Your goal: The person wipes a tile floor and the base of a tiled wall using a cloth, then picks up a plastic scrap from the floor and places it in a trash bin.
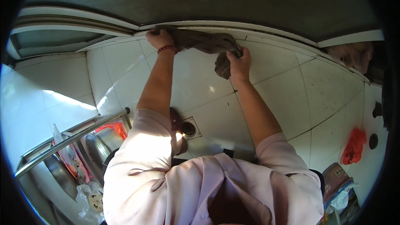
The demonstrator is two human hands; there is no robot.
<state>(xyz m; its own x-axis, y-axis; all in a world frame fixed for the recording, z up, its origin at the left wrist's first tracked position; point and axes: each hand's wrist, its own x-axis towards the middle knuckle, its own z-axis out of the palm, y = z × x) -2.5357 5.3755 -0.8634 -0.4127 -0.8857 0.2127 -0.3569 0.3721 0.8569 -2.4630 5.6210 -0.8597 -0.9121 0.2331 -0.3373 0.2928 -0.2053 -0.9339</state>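
A dark brown cloth (203,40) stretches between my two hands, bunched and wrinkled. My left hand (160,39), with a red beaded bracelet at the wrist, grips its left end against the white frame (218,25) of a dark panel. My right hand (240,64) holds the other end, thumb on top, over the white tiles. From that hand a loose fold of the cloth hangs down to its left. Where the left fingers wrap the cloth, the fingertips are hidden.
A metal rack (72,142) with pots and plastic bags stands at left. Near my foot is a square floor drain (188,128). To the right lie a red plastic bag (353,146) and a brown box (337,179). A pinkish-brown item (353,57) sits by the frame's right end.
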